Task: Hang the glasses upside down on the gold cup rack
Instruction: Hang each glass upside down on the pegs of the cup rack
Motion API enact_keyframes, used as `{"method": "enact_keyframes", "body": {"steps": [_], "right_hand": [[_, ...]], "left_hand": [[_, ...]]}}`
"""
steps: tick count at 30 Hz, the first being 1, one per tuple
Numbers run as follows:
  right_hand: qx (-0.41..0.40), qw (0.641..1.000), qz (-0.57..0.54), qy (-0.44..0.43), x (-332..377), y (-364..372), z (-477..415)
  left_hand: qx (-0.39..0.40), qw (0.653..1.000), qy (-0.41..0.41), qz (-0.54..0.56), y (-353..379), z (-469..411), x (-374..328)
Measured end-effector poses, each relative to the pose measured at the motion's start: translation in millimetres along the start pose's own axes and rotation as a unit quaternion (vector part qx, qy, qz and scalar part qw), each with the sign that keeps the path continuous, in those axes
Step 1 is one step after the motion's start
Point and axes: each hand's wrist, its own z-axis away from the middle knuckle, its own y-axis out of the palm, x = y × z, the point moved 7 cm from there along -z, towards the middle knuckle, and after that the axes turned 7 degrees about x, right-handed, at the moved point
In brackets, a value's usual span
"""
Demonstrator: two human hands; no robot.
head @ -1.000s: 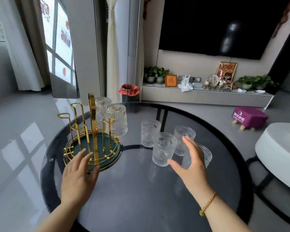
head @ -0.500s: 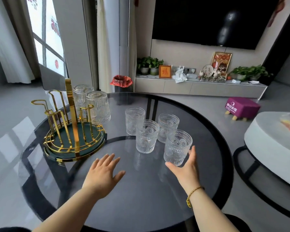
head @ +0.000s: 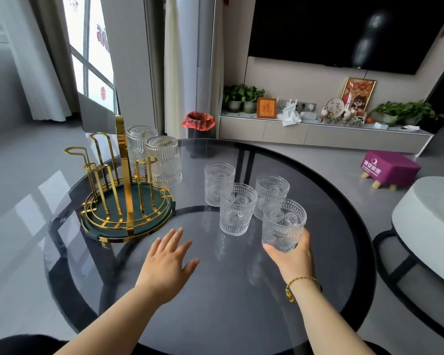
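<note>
A purple stool (head: 390,167) on the floor carried white writing too small to read, and a small orange frame (head: 266,107) on the cabinet showed one red character. The right hand (head: 292,254) reached forward and wrapped its fingers around the base of the nearest glass (head: 283,224), upright on the round glass table (head: 215,303). The left hand (head: 167,262) hovered flat with fingers spread, just in front of the gold rack (head: 124,190), where two glasses (head: 154,156) hung upside down. Three more glasses (head: 237,201) stood upright beside the held one.
</note>
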Motion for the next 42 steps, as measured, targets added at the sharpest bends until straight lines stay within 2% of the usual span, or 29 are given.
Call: {"method": "enact_keyframes", "body": {"steps": [4,6,9,13,16,21,29,33,36,39,42], "right_hand": [[0.018,0.997,-0.060,-0.046,16.4,-3.4,9.1],[0.033,0.994,-0.070,-0.078,39.8,-9.7,13.6],[0.073,0.989,-0.052,-0.121,87.2,-17.6,19.3],[0.140,0.974,-0.026,-0.179,160.0,-8.4,23.5],[0.164,0.967,0.016,-0.194,198.8,7.7,18.3],[0.187,0.949,0.111,-0.228,247.6,47.5,1.7],[0.252,0.897,0.189,-0.310,360.4,135.9,-8.0],[0.274,0.846,0.290,-0.354,403.8,179.6,-0.5],[0.292,0.804,0.350,-0.381,418.0,210.2,9.2],[0.300,0.781,0.397,-0.378,416.2,236.0,9.3],[0.312,0.766,0.424,-0.369,409.1,256.6,6.2]], "left_hand": [[-0.044,0.998,-0.008,0.034,-12.7,4.0,10.3],[-0.082,0.997,0.005,0.003,-29.2,6.7,16.3],[-0.097,0.994,-0.032,-0.028,-44.8,12.0,45.7],[-0.166,0.978,-0.110,0.065,-63.5,27.6,97.1],[-0.130,0.981,-0.139,0.049,-53.8,26.9,124.5],[-0.093,0.985,-0.125,0.073,-47.4,20.3,148.2],[-0.123,0.979,-0.125,0.107,-51.3,22.4,156.1],[-0.123,0.974,-0.141,0.131,-51.7,21.5,160.1],[-0.054,0.979,-0.166,0.104,-42.2,20.4,166.3],[-0.034,0.985,-0.145,0.088,-37.4,19.1,165.3],[-0.060,0.981,-0.172,0.072,-39.7,18.0,169.2]]}}
